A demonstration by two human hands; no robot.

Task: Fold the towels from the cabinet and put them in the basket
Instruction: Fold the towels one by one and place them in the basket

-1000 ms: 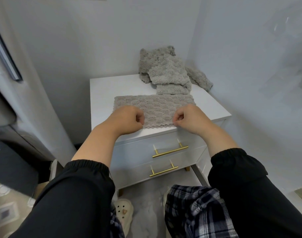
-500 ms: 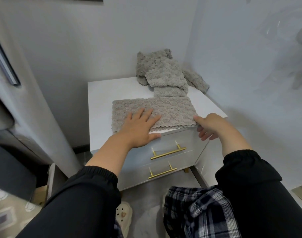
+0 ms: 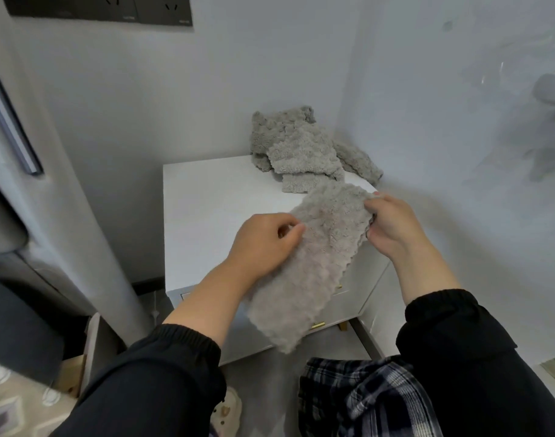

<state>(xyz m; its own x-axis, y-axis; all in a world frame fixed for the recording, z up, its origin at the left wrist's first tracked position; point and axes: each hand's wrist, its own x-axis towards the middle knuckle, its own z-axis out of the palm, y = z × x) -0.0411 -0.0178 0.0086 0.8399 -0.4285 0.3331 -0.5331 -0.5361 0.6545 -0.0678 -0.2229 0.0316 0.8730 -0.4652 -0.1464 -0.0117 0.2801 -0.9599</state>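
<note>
The towel (image 3: 307, 272) covers most of the cabinet (image 3: 206, 209) front, so of the drawers only a short piece of brass handle (image 3: 317, 325) shows below its hem. The towel is held up in the air in front of the white counter, its upper edge stretched between the two hands and its lower end hanging loose past the counter's front edge. It is grey and fluffy with a bumpy, scale-like pile and a scalloped edge. The left hand (image 3: 263, 244) has its grip clamped on the towel's upper left corner, thumb and forefinger pinched together. The right hand (image 3: 392, 228) grips the upper right corner with curled fingers, most of them tucked behind the cloth and out of sight. At the back of the counter, against the wall corner, lies a loose heap of towels (image 3: 301, 152) of the same nubby grey cloth; how many there are cannot be told. The counter is smooth, glossy and square-cornered. Black sleeves with gathered cuffs fill the lower frame, with plaid trousers (image 3: 358, 402) between them and a pale slipper (image 3: 228, 411) partly hidden. A dark socket panel (image 3: 102, 7) is cut off at the top edge, and the right wall carries faint, blurred shapes that cannot be made out.
</note>
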